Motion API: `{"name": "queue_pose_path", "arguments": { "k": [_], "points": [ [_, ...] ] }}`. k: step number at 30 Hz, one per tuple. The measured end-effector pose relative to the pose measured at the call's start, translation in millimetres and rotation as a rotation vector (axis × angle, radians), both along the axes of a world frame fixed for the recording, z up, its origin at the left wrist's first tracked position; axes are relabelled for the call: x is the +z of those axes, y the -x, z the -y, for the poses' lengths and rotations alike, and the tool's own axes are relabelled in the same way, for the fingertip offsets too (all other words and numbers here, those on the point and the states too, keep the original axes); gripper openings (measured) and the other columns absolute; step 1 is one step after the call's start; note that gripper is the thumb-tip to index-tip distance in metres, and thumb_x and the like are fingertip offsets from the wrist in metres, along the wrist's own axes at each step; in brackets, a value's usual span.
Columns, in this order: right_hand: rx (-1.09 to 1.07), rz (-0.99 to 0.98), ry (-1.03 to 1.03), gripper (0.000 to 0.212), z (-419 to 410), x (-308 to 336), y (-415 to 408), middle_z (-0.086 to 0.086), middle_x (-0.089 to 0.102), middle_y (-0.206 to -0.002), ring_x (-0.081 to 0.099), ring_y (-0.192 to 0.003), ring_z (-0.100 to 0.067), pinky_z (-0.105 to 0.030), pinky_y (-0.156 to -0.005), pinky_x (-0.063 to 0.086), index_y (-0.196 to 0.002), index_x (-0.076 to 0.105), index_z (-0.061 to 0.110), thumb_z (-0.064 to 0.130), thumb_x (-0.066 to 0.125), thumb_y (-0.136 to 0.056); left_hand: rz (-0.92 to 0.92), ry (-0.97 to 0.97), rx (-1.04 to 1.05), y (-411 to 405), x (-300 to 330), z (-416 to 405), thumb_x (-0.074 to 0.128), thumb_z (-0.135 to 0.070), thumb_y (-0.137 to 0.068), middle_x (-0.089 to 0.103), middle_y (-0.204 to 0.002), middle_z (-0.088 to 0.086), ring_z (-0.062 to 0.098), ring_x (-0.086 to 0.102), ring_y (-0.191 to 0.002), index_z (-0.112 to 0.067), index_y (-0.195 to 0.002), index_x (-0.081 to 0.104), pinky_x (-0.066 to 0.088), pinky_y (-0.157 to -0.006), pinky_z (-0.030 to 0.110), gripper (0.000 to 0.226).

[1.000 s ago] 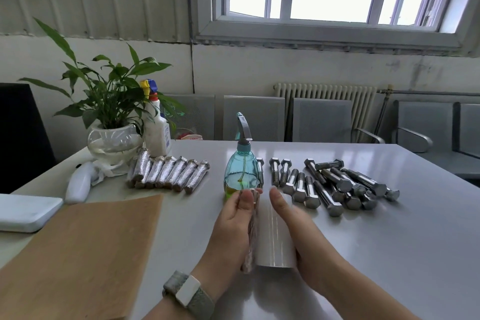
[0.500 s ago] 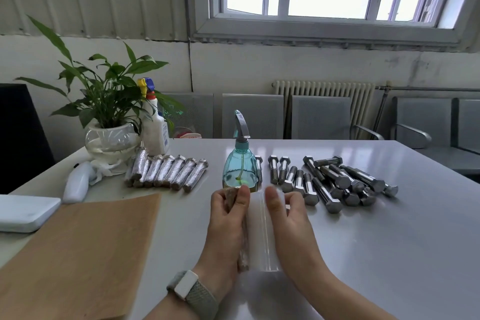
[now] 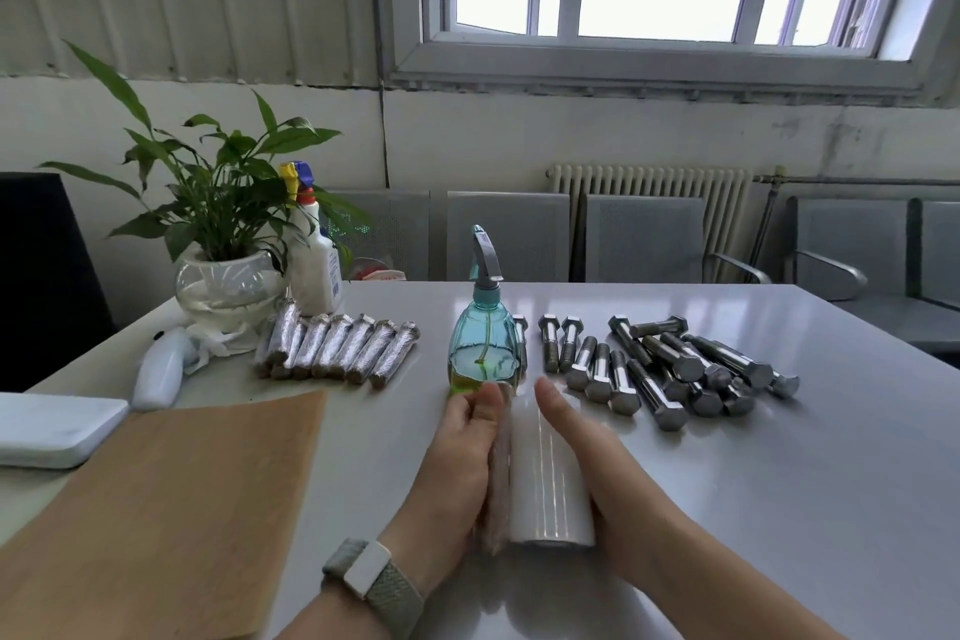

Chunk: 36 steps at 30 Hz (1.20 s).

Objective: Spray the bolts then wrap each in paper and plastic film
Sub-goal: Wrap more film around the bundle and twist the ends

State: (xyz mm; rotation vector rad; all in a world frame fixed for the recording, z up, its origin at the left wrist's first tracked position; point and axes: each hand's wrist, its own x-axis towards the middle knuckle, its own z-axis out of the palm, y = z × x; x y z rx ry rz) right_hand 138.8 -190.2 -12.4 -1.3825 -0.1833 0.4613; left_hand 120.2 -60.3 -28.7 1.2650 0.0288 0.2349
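The left hand [image 3: 457,463] fingers curl round a paper-wrapped bolt [image 3: 497,478], its long axis running away from the near counter [image 3: 779,509] edge, touching the film roll [image 3: 548,478] on its right; the right hand [image 3: 597,457] lies flat along the roll. Bare bolts [image 3: 670,369] lie toward the far right, wrapped ones [image 3: 337,348] far left, in a windowed room

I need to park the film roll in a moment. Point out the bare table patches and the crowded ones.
Bare: the table right of the right hand, in front of the bare bolts; also the strip between the brown paper sheet and the left hand. Crowded: the far row, from the wrapped bolts past the spray bottle to the bolts.
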Motion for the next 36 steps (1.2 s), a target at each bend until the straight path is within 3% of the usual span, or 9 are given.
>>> {"name": "queue_pose_path", "arguments": {
  "k": [3,9,12,15,19,23,27,32,36],
  "points": [
    [-0.026,0.104,0.013,0.063,-3.5,-0.8,1.8,-0.015,0.073,-0.108,0.071,-0.100,-0.032,-0.054,-0.096,0.052,-0.113,0.069,0.015,0.065,0.072,-0.076,0.028,-0.161,0.124,0.2,-0.8,-1.0,0.058,-0.069,-0.070,0.073,-0.099,0.003,0.018,0.071,-0.093,-0.020,-0.106,0.057,0.056,-0.085,0.041,0.061],
    [-0.287,0.296,0.184,0.081,-10.7,3.9,5.0,0.005,0.070,-0.098,0.069,-0.091,-0.009,-0.041,-0.088,0.054,-0.108,0.058,0.023,0.088,0.053,-0.059,0.078,-0.288,0.304,0.6,6.4,0.2,0.057,-0.065,-0.072,0.067,-0.092,0.004,0.010,0.067,-0.077,-0.020,-0.101,0.050,0.054,-0.069,0.026,0.053],
    [-0.331,0.312,0.184,0.078,-12.7,-0.8,6.6,0.001,0.069,-0.093,0.068,-0.091,-0.019,-0.048,-0.085,0.054,-0.099,0.056,0.024,0.091,0.036,-0.066,0.068,-0.170,0.268,3.9,7.5,6.4,0.064,-0.059,-0.070,0.066,-0.099,0.012,0.020,0.068,-0.090,-0.017,-0.103,0.050,0.058,-0.078,0.034,0.055],
    [-0.411,0.341,0.240,0.070,-12.1,-2.1,7.5,0.008,0.069,-0.081,0.065,-0.079,-0.005,-0.042,-0.076,0.052,-0.092,0.055,0.030,0.090,0.034,-0.063,0.017,0.148,0.071,9.8,7.6,11.3,0.072,-0.056,-0.074,0.069,-0.105,0.015,0.028,0.070,-0.095,-0.017,-0.114,0.055,0.059,-0.076,0.043,0.058],
    [-0.462,0.415,0.415,0.067,-10.5,1.5,4.7,0.011,0.065,-0.083,0.062,-0.076,-0.001,-0.033,-0.068,0.047,-0.099,0.050,0.033,0.090,0.037,-0.065,0.025,0.327,-0.117,11.5,9.5,20.1,0.052,-0.044,-0.095,0.068,-0.115,0.022,0.036,0.066,-0.109,-0.011,-0.120,0.065,0.055,-0.087,0.044,0.043],
    [-0.459,0.327,0.246,0.063,-10.8,2.5,3.6,0.010,0.067,-0.085,0.066,-0.071,0.003,-0.029,-0.063,0.050,-0.100,0.050,0.030,0.081,0.059,-0.064,0.075,0.044,0.028,6.6,5.5,18.8,0.045,-0.033,-0.101,0.073,-0.105,0.005,0.020,0.068,-0.104,-0.023,-0.107,0.070,0.052,-0.088,0.034,0.028],
    [-0.211,0.165,0.070,0.076,-5.0,1.6,-2.8,-0.007,0.075,-0.099,0.074,-0.087,-0.022,-0.042,-0.074,0.060,-0.107,0.066,0.019,0.080,0.071,-0.061,0.153,-0.151,0.046,5.6,6.5,10.9,0.050,-0.050,-0.086,0.073,-0.101,-0.005,0.010,0.069,-0.098,-0.025,-0.106,0.066,0.054,-0.078,0.021,0.036],
    [-0.009,0.030,-0.064,0.060,-2.8,-1.9,-1.3,-0.006,0.074,-0.111,0.071,-0.102,-0.022,-0.033,-0.077,0.057,-0.117,0.069,0.021,0.067,0.066,-0.079,0.164,-0.255,0.203,1.7,5.8,-3.5,0.049,-0.064,-0.079,0.071,-0.092,0.000,0.013,0.069,-0.085,-0.023,-0.100,0.061,0.057,-0.075,0.031,0.048],
    [-0.133,0.134,-0.023,0.079,-8.3,-1.4,-0.9,-0.001,0.075,-0.095,0.073,-0.088,-0.017,-0.030,-0.067,0.056,-0.118,0.056,0.016,0.062,0.078,-0.057,0.107,-0.244,0.230,0.2,5.6,-7.3,0.053,-0.061,-0.078,0.070,-0.089,-0.001,0.010,0.069,-0.080,-0.020,-0.102,0.057,0.057,-0.073,0.030,0.048]
  ]
}}
